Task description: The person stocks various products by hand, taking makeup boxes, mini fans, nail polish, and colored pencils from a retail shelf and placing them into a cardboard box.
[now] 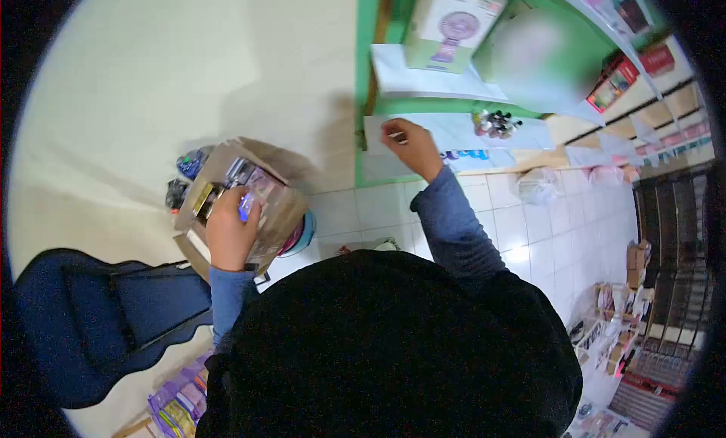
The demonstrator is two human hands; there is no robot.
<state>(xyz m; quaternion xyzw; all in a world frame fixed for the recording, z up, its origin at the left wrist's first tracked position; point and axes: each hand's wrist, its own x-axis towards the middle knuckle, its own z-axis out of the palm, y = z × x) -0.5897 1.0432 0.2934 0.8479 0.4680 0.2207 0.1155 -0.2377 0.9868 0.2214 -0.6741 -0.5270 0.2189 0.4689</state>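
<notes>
My left hand (229, 230) reaches into an open cardboard box (280, 211) and grips a small blue-capped item (245, 205) among several shiny packets. My right hand (412, 145) is raised to a white paper sheet (461, 132) on a green counter (423, 105), its fingers closed on something small and thin that I cannot make out. Both arms wear blue-grey sleeves.
A boxed fan (450, 26) stands on the counter beside a cluster of small bottles (495, 123). A dark blue guitar bag (91, 325) leans at the left. A white tiled floor (544, 226), a plastic bag (537, 185) and shelves of goods (643, 362) lie to the right.
</notes>
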